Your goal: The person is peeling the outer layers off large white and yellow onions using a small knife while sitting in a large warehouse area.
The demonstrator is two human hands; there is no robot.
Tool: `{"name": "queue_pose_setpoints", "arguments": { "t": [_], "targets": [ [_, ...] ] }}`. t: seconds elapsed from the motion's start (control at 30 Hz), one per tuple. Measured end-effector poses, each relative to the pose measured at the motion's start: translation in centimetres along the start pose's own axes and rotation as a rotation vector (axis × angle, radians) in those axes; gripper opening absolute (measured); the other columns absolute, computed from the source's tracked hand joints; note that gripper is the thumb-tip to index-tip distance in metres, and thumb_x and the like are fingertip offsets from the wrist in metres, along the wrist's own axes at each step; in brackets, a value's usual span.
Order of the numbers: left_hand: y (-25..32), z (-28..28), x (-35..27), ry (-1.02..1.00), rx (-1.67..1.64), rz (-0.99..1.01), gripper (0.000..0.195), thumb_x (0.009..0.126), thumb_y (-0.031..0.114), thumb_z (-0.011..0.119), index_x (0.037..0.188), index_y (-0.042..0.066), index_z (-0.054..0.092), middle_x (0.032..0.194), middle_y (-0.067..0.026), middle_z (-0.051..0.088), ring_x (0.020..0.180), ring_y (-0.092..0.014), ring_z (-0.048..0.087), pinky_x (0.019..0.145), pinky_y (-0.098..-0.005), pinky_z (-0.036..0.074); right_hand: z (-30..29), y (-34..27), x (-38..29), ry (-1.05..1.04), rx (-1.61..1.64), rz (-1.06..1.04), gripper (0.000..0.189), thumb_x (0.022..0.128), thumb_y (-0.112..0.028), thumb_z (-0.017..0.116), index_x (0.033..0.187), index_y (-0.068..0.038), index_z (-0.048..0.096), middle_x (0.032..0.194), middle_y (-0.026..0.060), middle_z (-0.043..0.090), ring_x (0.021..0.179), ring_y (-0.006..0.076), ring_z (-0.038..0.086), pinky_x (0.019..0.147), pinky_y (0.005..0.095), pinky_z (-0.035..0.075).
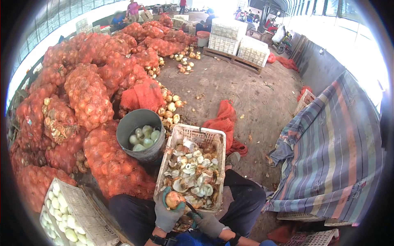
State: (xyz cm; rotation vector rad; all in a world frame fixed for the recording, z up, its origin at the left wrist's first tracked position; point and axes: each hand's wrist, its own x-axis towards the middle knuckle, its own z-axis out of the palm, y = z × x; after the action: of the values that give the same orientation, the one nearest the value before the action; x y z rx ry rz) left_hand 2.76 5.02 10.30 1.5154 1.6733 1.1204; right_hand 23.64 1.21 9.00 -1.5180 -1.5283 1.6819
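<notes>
My left hand [167, 213], in a grey and green work glove, grips an unpeeled onion [174, 200] over the near end of a white plastic crate [223, 172]. In my gloved right hand [210, 224] is a small knife [191, 208] with a dark, curved blade, which reaches to the onion's right side. Onion skins and trimmings [190, 166] fill much of the crate, which rests between my legs. Just beyond its left side, a grey bucket [123, 135] holds several peeled onions [144, 136].
Red mesh sacks of onions [89, 95] are heaped on the left. Peeled onions fill a crate [89, 209] at lower left. A striped cloth [329, 147] covers crates at right. Stacked white crates [227, 33] stand on a pallet [234, 58] ahead. Other people [209, 20] are farther back.
</notes>
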Motion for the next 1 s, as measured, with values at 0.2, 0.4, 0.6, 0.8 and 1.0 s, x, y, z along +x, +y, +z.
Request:
{"name": "queue_pose_setpoints", "arguments": {
  "t": [0.2,0.4,0.6,0.8,1.0],
  "targets": [
    [-6.7,3.3,-1.1,-0.041,-0.175,-0.089,0.08,0.098,0.031,0.088,0.159,-0.005,0.052,0.145,-0.0184,0.067,0.133,-0.024,0.064,0.113,-0.041,0.055,-0.4,1.7,1.4,-0.017,-0.055,0.06,0.046,0.118,-0.041,0.058,0.148,-0.009,0.071,0.114,0.0178,0.08,0.103,0.0279,0.076,0.093,0.0419,0.059],
    [-2.4,1.4,-1.4,-0.141,0.076,-0.012,0.118,0.079,0.053,0.1,0.165,-0.004,0.043,0.156,-0.0297,0.056,0.141,-0.049,0.059,0.118,-0.0552,0.053,-2.5,-1.5,0.3,-0.148,0.255,0.304,0.049,0.117,-0.042,0.06,0.138,0.001,0.073,0.11,0.0121,0.079,0.094,0.0209,0.072,0.082,0.036,0.058],
    [-2.0,0.7,0.0,-0.164,0.164,0.136,0.11,0.076,0.047,0.102,0.162,0.001,0.051,0.151,-0.0266,0.059,0.138,-0.046,0.06,0.117,-0.0542,0.053,-2.8,-1.1,-0.2,-0.128,0.264,0.224,0.047,0.116,-0.042,0.062,0.136,-0.001,0.073,0.108,0.0121,0.08,0.088,0.0202,0.074,0.078,0.0358,0.06],
    [-2.1,2.1,-0.5,-0.049,-0.116,-0.017,0.09,0.083,0.037,0.1,0.155,0.001,0.059,0.138,-0.0176,0.07,0.125,-0.032,0.07,0.109,-0.0444,0.058,1.1,1.2,0.3,0.192,-0.293,-0.143,0.039,0.114,-0.033,0.061,0.137,-0.003,0.071,0.099,0.0212,0.079,0.089,0.0373,0.078,0.083,0.0478,0.062],
    [-1.2,1.4,-0.7,-0.031,-0.806,-0.48,0.061,0.102,0.032,0.086,0.148,-0.002,0.063,0.13,-0.0091,0.077,0.114,-0.018,0.074,0.1,-0.0341,0.062,1.7,2.0,1.4,0.249,-0.497,-0.231,0.036,0.11,-0.029,0.065,0.14,-0.01,0.071,0.116,0.0252,0.079,0.103,0.0483,0.077,0.088,0.056,0.062]
  ]
}}
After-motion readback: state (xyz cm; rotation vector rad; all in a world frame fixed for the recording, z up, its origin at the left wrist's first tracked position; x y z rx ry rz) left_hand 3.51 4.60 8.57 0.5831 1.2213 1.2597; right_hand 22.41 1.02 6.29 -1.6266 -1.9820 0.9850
